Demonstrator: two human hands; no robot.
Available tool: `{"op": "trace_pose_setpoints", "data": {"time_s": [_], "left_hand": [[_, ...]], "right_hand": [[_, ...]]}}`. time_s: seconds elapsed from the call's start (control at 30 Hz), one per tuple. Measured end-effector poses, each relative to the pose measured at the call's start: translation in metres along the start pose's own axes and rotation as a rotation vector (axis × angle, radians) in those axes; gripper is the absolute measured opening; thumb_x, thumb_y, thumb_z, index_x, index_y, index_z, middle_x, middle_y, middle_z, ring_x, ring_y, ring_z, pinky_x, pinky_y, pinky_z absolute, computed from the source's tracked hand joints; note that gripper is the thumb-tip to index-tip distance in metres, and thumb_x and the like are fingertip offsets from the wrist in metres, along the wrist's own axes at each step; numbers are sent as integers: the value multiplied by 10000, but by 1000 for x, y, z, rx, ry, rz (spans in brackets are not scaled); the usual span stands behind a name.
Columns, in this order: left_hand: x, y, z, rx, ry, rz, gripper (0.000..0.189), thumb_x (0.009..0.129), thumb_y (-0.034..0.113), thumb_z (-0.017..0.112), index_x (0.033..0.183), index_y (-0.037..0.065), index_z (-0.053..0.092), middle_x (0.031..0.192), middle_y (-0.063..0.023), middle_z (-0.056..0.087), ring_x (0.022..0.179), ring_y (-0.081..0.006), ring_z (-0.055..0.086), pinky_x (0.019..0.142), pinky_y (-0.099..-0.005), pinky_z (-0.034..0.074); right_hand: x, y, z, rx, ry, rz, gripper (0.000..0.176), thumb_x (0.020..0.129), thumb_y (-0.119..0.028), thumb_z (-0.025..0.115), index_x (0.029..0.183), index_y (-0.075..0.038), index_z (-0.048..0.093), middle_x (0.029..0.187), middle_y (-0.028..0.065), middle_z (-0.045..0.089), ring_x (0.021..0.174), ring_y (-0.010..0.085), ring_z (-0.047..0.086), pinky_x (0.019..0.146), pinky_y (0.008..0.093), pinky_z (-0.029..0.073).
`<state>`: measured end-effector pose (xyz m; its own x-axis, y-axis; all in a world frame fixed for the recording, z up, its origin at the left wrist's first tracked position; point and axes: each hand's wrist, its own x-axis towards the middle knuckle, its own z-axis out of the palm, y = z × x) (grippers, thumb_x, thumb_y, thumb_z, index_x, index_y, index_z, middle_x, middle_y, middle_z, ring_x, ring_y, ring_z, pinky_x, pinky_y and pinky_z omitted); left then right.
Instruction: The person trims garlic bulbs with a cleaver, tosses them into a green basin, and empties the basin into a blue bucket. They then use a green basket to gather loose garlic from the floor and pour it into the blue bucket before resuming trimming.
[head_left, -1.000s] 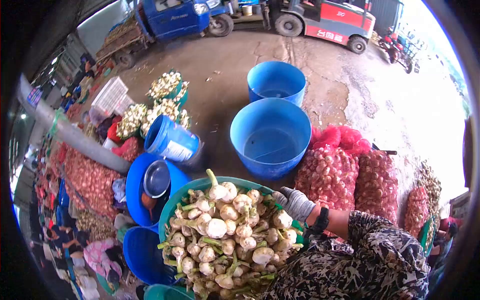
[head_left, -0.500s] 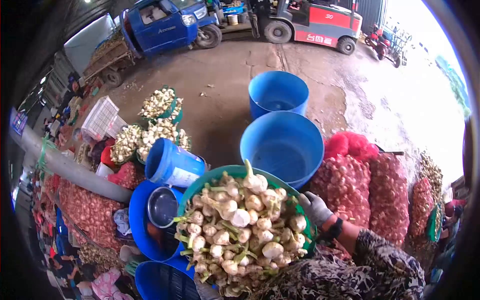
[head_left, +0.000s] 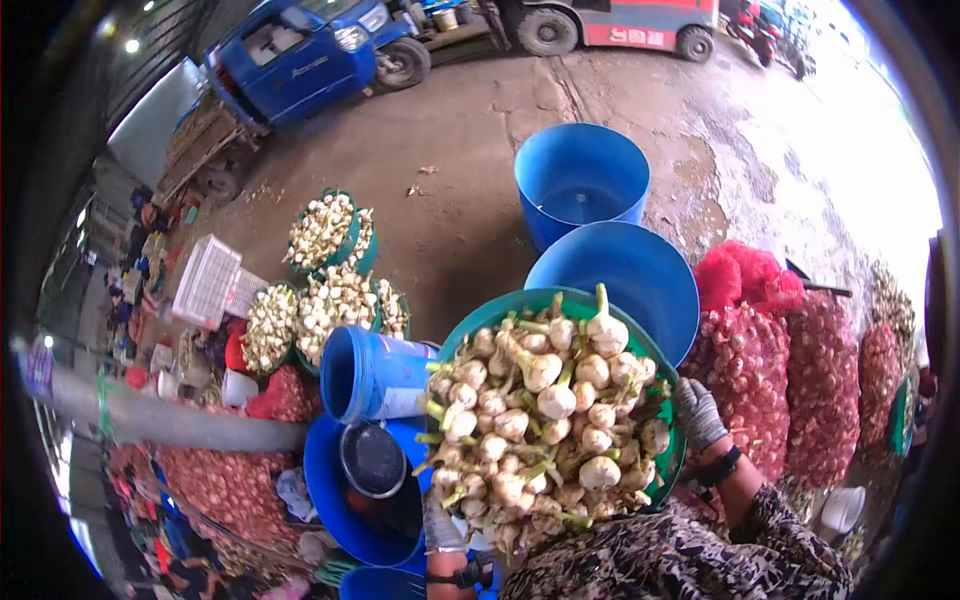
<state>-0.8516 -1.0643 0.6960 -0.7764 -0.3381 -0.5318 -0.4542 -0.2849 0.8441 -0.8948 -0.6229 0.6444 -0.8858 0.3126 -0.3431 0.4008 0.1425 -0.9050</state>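
Observation:
A round green basket [head_left: 672,445], heaped with garlic bulbs [head_left: 555,400] on short stems, is held in front of my body. My gloved right hand [head_left: 700,415] grips its right rim, a dark band on the wrist. My gloved left hand [head_left: 442,527] holds the lower left side, its fingers partly hidden by the basket and bulbs. Just beyond the basket stands a large blue tub [head_left: 640,265], its near side hidden by the basket. Behind that is a second blue tub [head_left: 583,165].
Red mesh sacks of garlic [head_left: 740,380] stand at the right. To the left are a tilted blue bucket [head_left: 375,375], a dark basin [head_left: 373,460] in a blue tub, filled baskets [head_left: 320,235] and a grey pole [head_left: 190,420]. A blue truck [head_left: 290,65] and forklift [head_left: 620,28] stand behind.
The basket of garlic and my right hand sit farther right and higher in view. My left hand and wrist have come more into sight. The camera's view has shifted and tilted.

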Motion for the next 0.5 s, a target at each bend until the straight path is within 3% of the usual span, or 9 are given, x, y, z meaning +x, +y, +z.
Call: {"op": "trace_pose_setpoints", "data": {"time_s": [0.07, 0.17, 0.23, 0.27, 0.3, 0.4, 0.5], "left_hand": [[36, 22, 28, -105, -42, -21, 485, 931, 437, 530, 1154, 13, 612, 1073, -67, 649, 965, -190, 612, 879, -354, 486], [82, 27, 41, -79, -138, -86, 478, 909, 413, 552, 1159, 10, 606, 1079, -88, 652, 972, -220, 624, 870, -364, 497], [105, 39, 59, -151, -212, -66, 446, 886, 348, 623, 1190, 24, 591, 1062, -87, 664, 831, -225, 675, 698, -339, 568], [117, 48, 72, -185, -241, -163, 451, 885, 321, 629, 1220, 24, 579, 1096, -91, 658, 886, -232, 671, 750, -356, 570], [129, 61, 88, -155, -282, -141, 471, 887, 290, 633, 1268, 26, 549, 1156, -92, 635, 970, -228, 651, 809, -356, 560], [180, 58, 111, -80, -283, -117, 433, 906, 317, 600, 1197, -3, 585, 1133, -102, 640, 977, -233, 645, 836, -356, 544], [256, 28, 113, 66, -321, -108, 423, 899, 325, 608, 1173, 4, 606, 1125, -89, 642, 970, -225, 640, 827, -346, 543]], "right_hand": [[23, -30, 4, 178, 58, 10, 367, 995, -393, 507, 1002, -43, 617, 796, -32, 573, 706, 93, 464, 632, 281, 431], [44, -38, -7, 178, 131, 86, 302, 1003, -369, 507, 962, -88, 613, 782, -70, 536, 698, 50, 447, 603, 235, 415], [52, -48, -9, 69, 144, 34, 310, 1003, -380, 502, 917, -95, 588, 765, -68, 517, 699, 58, 445, 600, 245, 413], [60, -52, -12, 100, 177, 29, 304, 1011, -356, 485, 895, -88, 570, 749, -49, 514, 683, 81, 448, 601, 262, 419], [65, -53, -14, 131, 213, 25, 302, 1018, -332, 469, 874, -80, 552, 732, -30, 511, 668, 105, 451, 602, 278, 426], [77, -34, -23, -422, 297, -241, 35, 879, -53, 512, 853, -29, 507, 750, 141, 508, 702, 355, 519, 670, 410, 462], [91, -18, -28, -725, 375, -297, 76, 904, -86, 476, 892, -24, 520, 798, 157, 532, 740, 345, 529, 688, 425, 457]]}}
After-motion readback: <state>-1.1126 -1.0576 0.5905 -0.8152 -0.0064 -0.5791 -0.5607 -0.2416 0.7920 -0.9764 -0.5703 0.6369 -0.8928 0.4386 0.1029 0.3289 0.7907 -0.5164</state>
